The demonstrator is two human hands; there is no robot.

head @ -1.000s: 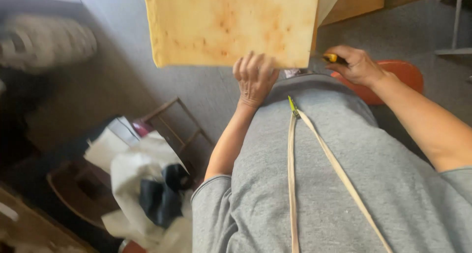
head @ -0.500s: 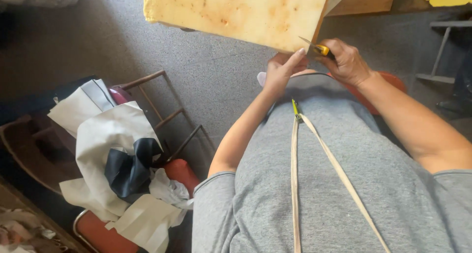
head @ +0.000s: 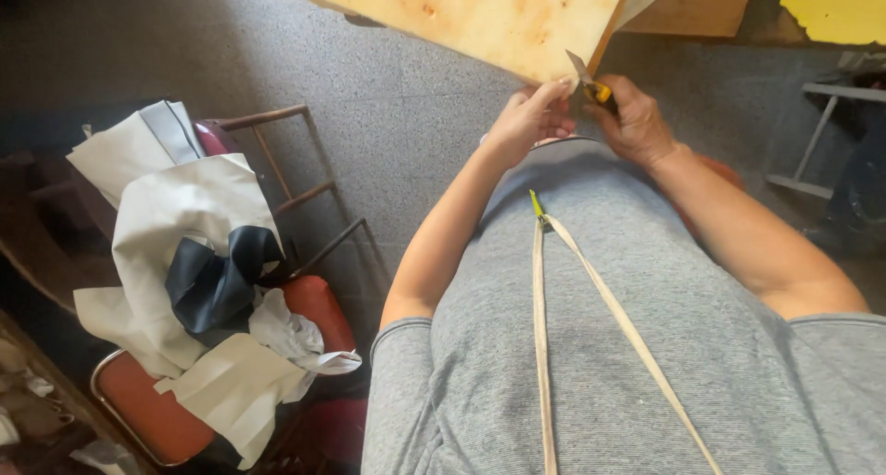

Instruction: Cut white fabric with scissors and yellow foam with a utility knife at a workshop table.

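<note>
A thick slab of yellow foam [head: 480,13] with brown stains lies in front of me at the top of the view. My right hand [head: 637,120] grips a yellow-handled utility knife [head: 589,80], its blade pointing up at the foam's near corner. My left hand [head: 531,120] is beside it, fingertips on the knife blade at the foam's edge. A pale measuring tape [head: 540,346] hangs around my neck over my grey shirt.
To the left stands a red-seated metal chair [head: 314,300] piled with white and dark sheets of material [head: 198,253]. Grey speckled floor [head: 397,115] lies between it and the foam. A wooden board [head: 701,9] and another yellow piece [head: 835,9] are at top right.
My left hand came off the foam's edge and moved right to meet the knife in my right hand. The view shifted, bringing the chair pile further into sight.
</note>
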